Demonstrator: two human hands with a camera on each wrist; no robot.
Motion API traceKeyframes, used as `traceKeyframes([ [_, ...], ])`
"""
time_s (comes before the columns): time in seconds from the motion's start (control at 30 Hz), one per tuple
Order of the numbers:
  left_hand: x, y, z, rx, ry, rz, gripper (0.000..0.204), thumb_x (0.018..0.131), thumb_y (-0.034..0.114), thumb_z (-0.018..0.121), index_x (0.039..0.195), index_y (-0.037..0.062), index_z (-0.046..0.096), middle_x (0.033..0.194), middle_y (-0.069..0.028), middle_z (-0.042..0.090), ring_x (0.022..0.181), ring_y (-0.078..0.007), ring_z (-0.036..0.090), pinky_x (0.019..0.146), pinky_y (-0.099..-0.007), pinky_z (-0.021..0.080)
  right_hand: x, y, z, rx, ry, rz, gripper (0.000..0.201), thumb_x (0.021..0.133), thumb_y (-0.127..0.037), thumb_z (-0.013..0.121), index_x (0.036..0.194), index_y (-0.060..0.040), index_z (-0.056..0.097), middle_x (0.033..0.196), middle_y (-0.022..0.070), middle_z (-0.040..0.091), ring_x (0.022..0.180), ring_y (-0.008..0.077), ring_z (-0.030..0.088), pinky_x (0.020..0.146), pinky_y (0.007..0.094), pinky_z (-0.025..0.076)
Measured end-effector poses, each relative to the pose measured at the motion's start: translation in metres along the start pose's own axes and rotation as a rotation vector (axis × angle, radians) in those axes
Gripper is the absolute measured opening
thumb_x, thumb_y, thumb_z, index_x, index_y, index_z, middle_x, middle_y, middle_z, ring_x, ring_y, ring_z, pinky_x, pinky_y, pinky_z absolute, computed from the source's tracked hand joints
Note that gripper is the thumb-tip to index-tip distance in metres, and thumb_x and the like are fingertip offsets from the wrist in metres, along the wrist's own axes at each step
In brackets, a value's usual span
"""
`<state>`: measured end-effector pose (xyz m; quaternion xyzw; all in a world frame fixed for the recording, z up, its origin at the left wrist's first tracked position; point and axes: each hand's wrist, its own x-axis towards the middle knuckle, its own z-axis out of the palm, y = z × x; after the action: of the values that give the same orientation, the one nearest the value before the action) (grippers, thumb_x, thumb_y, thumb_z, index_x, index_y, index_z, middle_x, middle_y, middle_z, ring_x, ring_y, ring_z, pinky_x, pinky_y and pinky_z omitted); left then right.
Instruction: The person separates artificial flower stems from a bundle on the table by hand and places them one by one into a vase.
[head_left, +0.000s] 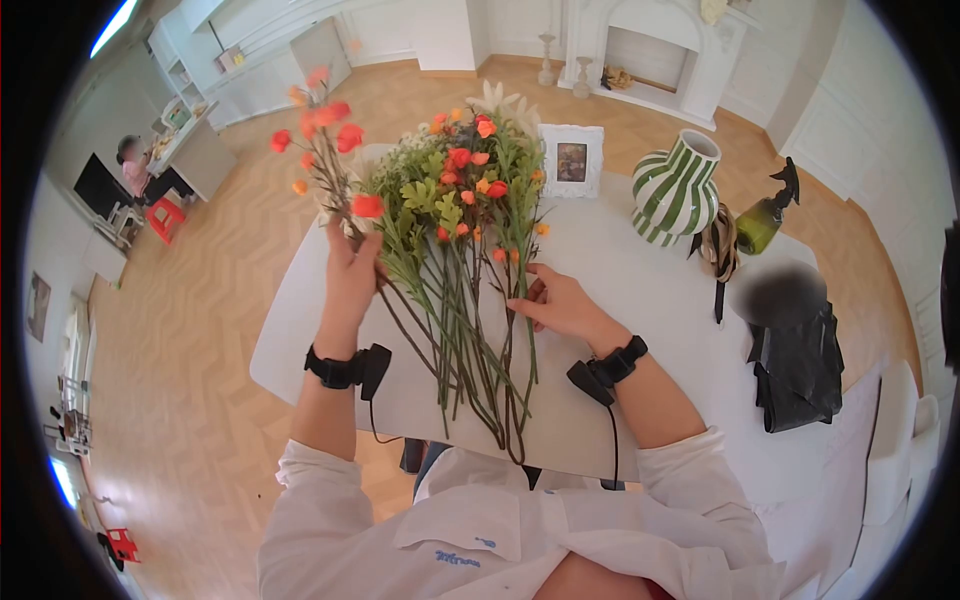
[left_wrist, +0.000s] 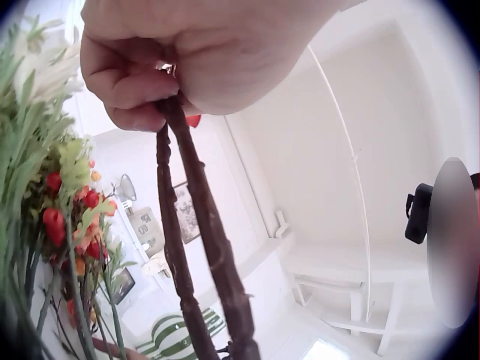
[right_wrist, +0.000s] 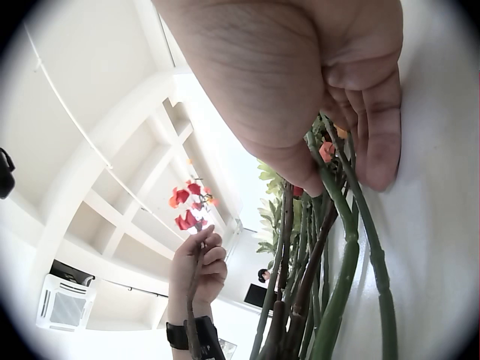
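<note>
My left hand (head_left: pixel 352 275) holds a few artificial flowers with red and orange blooms (head_left: pixel 325 115), raised at the left of a larger bunch. In the left wrist view its fingers pinch two brown stems (left_wrist: pixel 202 217). The bunch of artificial flowers (head_left: pixel 450 185), with leafy greens, white blooms and small red and orange ones, lies on the white table, its stems toward my body. At the right side of those stems is my right hand (head_left: pixel 565 302). The right wrist view shows green stems (right_wrist: pixel 341 262) running between its thumb and curled fingers.
On the white table (head_left: pixel 650 400) stand a white picture frame (head_left: pixel 572 165) and a green-and-white striped vase (head_left: pixel 677 190). Right of them are a ribbon bundle (head_left: pixel 718 245), a green spray bottle (head_left: pixel 760 222) and black bags (head_left: pixel 797 365). A person (head_left: pixel 145 170) sits far left.
</note>
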<state>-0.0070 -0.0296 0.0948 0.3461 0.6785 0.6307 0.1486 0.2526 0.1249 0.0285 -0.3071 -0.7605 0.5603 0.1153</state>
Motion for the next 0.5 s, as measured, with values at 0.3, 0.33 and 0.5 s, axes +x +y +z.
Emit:
traceKeyframes([
  [0.3, -0.015, -0.028, 0.015, 0.348, -0.313, -0.085, 0.076, 0.090, 0.025, 0.071, 0.149, 0.0014, 0.029, 0.085, -0.0118, 0.063, 0.057, -0.0162, 0.059, 0.051, -0.0300, 0.047, 0.001, 0.001, -0.001, 0.026, -0.009, 0.005, 0.078, 0.085, -0.026, 0.075, 0.144, 0.0082, 0.037, 0.083, 0.0106, 0.064, 0.061, 0.0170, 0.065, 0.057, 0.0289, 0.054],
  [0.33, -0.015, -0.029, 0.014, 0.442, -0.392, -0.018, 0.071, 0.090, 0.027, 0.072, 0.145, 0.0004, 0.037, 0.083, -0.0114, 0.062, 0.059, -0.0174, 0.060, 0.055, -0.0318, 0.048, 0.001, 0.002, -0.001, 0.025, -0.006, 0.006, 0.078, 0.085, -0.026, 0.075, 0.144, 0.0082, 0.037, 0.083, 0.0106, 0.064, 0.061, 0.0170, 0.065, 0.057, 0.0289, 0.054],
  [0.5, -0.021, -0.010, 0.008, 0.647, -0.234, 0.050, 0.054, 0.087, 0.036, 0.074, 0.121, -0.0015, 0.054, 0.076, -0.0119, 0.060, 0.064, -0.0243, 0.060, 0.062, -0.0370, 0.048, 0.001, -0.001, -0.003, 0.130, 0.012, 0.018, 0.078, 0.088, -0.036, 0.073, 0.143, 0.0079, 0.038, 0.087, 0.0126, 0.064, 0.063, 0.0185, 0.066, 0.057, 0.0305, 0.057],
])
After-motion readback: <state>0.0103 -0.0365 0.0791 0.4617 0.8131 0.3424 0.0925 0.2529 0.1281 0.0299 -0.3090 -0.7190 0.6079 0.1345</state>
